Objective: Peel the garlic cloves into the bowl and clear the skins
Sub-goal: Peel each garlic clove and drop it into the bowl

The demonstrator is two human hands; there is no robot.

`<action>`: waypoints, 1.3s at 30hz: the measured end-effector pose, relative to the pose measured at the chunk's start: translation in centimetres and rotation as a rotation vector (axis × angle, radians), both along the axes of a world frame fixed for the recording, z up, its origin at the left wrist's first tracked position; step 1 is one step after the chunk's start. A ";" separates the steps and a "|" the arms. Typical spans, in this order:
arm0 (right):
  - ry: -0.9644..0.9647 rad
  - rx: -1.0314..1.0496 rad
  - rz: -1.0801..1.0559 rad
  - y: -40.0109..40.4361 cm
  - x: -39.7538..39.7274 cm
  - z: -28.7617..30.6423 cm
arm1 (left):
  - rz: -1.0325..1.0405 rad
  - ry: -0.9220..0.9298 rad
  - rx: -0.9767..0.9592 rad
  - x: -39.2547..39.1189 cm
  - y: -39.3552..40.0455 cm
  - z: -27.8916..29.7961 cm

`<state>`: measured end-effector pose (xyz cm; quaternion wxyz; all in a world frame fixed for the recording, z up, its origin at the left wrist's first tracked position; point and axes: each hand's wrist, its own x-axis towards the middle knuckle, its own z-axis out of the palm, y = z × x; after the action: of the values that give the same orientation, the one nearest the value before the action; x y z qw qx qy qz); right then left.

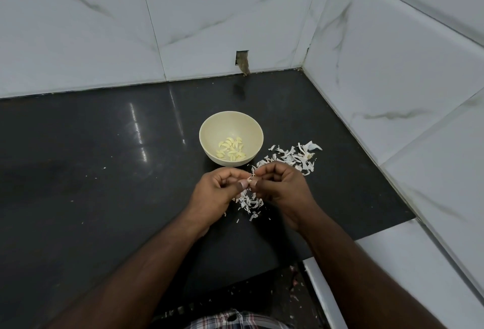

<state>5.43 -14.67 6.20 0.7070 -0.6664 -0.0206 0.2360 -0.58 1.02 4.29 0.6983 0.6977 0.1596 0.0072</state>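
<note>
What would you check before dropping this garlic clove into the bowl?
1. Clove pinched between left hand and right hand: ok.
2. Clove fully peeled: cannot tell, fingers hide most of it.
3. Bowl upright, open, just beyond the hands: ok.
4. Bowl holds only peeled cloves, no skins: ok.
5. Skins cleared from the counter: not ok, they lie beside the bowl and under the hands.

Both hands meet fingertip to fingertip, left hand [218, 189] and right hand [281, 184] curled, pinching together, forearms converging.
</note>
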 end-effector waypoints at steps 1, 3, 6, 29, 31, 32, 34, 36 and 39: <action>-0.019 -0.011 0.006 0.0 -0.1 0.0 | 0.004 0.012 -0.021 0.0 0.0 0.0; -0.075 -0.040 0.020 0.0 -0.2 -0.1 | 0.008 0.030 -0.053 -0.1 -0.1 0.1; -0.145 -0.102 0.039 0.1 -0.3 -0.3 | 0.052 0.053 -0.110 0.0 -0.2 0.2; 0.355 0.101 0.013 0.7 0.1 -0.4 | 0.052 -0.040 -0.245 0.2 -0.2 -0.1; 0.389 0.130 0.013 0.6 0.1 -0.4 | 0.052 -0.041 -0.250 0.1 -0.2 0.0; 0.370 0.123 0.011 0.7 0.1 -0.4 | 0.058 -0.041 -0.250 0.2 -0.2 0.0; 0.241 0.044 0.011 0.8 -0.1 -0.4 | 0.099 -0.040 -0.259 0.3 -0.3 0.1; 0.071 -0.065 0.020 0.7 -0.2 -0.5 | 0.151 -0.038 -0.272 0.4 -0.3 0.2; -0.081 -0.158 0.053 0.6 -0.3 -0.4 | 0.161 -0.036 -0.258 0.4 -0.2 0.1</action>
<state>5.15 -14.10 5.81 0.6442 -0.7284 -0.0482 0.2284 -0.23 0.79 4.40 0.7821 0.5868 0.2021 0.0552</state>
